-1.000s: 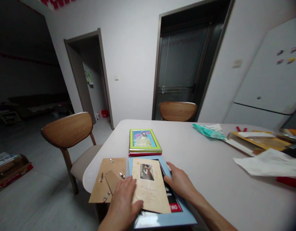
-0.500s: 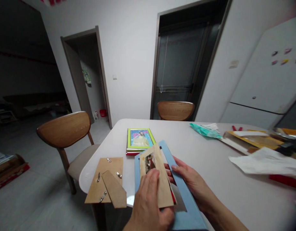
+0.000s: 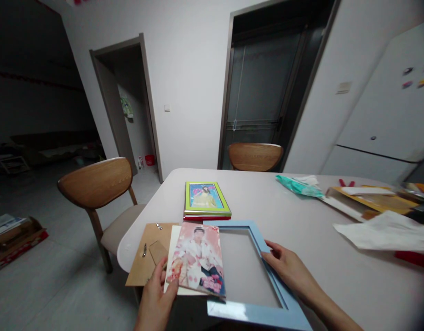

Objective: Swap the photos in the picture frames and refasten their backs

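Extending rightward from left hand (image 3: 157, 292): pink photo (image 3: 200, 262), overlapping blue frame (image 3: 258, 314).

We hold our left hand (image 3: 156, 293) at seven o'clock of the view, its thumb and bent fingers pinching toward one o'clock. Our right hand (image 3: 286, 266) is between four and five, gripping toward ten; the bare right forearm (image 3: 331, 303) slants from four o'clock.

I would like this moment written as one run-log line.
left hand: holds pink photo | right hand: holds blue frame | brown board: partly covered
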Available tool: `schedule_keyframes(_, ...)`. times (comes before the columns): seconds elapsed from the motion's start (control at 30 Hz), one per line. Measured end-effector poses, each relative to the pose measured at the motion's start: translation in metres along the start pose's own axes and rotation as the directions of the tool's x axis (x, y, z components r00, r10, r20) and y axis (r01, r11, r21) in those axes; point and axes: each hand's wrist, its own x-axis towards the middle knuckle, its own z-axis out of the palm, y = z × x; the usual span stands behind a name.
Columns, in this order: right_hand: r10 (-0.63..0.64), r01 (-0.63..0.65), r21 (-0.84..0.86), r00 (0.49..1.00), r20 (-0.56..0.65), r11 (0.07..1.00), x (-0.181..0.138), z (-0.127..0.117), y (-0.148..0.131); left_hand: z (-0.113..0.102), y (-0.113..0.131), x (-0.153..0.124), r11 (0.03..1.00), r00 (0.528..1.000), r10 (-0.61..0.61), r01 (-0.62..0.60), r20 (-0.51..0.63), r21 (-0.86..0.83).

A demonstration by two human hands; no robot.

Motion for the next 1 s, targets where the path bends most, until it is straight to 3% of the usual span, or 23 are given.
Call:
schedule_keyframes(0.1,-0.09,0.073,-0.251,0.994,-0.057,0.965,0.005,0.003,0.005,-0.002,0.008,-0.001,0.967,0.999,0.04,-0.045,0.025,0.251)
schedule_keyframes(0.27,-0.22,0.181,-0.34,0.972,-0.078,0.923,0.002,0.004,-0.003,-0.006,0.022,-0.003,0.779,0.994,0.102,-0.1,0.031,0.619)
schedule_keyframes(0.37,-0.301,0.275,-0.244,0.95,-0.078,0.93,-0.005,0.011,-0.019,-0.002,0.018,-0.006,0.711,0.964,0.247,-0.251,0.102,0.657)
schedule_keyframes(0.43,-0.286,0.283,-0.104,0.958,-0.011,0.953,-0.008,0.022,-0.03,0.005,0.015,-0.008,0.675,0.928,0.305,-0.369,0.214,0.639)
schedule_keyframes(0.53,-0.186,0.174,0.084,0.966,0.177,0.981,-0.01,0.047,-0.045,0.016,0.014,-0.01,0.64,0.883,0.275,-0.463,0.38,0.613)
schedule_keyframes(0.6,-0.162,0.118,0.162,0.944,0.289,0.98,-0.012,0.062,-0.054,0.023,0.016,-0.009,0.626,0.875,0.252,-0.473,0.413,0.619)
schedule_keyframes(0.67,-0.197,0.123,0.24,0.929,0.313,0.963,-0.015,0.07,-0.064,0.028,0.017,-0.006,0.622,0.876,0.266,-0.475,0.403,0.623)
schedule_keyframes(0.77,-0.297,0.2,0.377,0.929,0.221,0.904,-0.027,0.07,-0.087,0.031,0.018,-0.001,0.662,0.862,0.37,-0.506,0.346,0.553)
schedule_keyframes(0.87,-0.388,0.253,0.528,0.908,0.159,0.81,-0.039,0.063,-0.107,0.026,0.026,0.004,0.778,0.854,0.499,-0.516,0.146,0.359)
schedule_keyframes(0.93,-0.397,0.252,0.584,0.908,0.131,0.771,-0.044,0.062,-0.112,0.021,0.037,0.008,0.885,0.892,0.446,-0.429,-0.069,0.182)
schedule_keyframes(1.0,-0.342,0.177,0.57,0.919,0.196,0.803,-0.044,0.064,-0.108,0.017,0.049,0.01,0.959,0.933,0.258,-0.279,-0.249,-0.051)
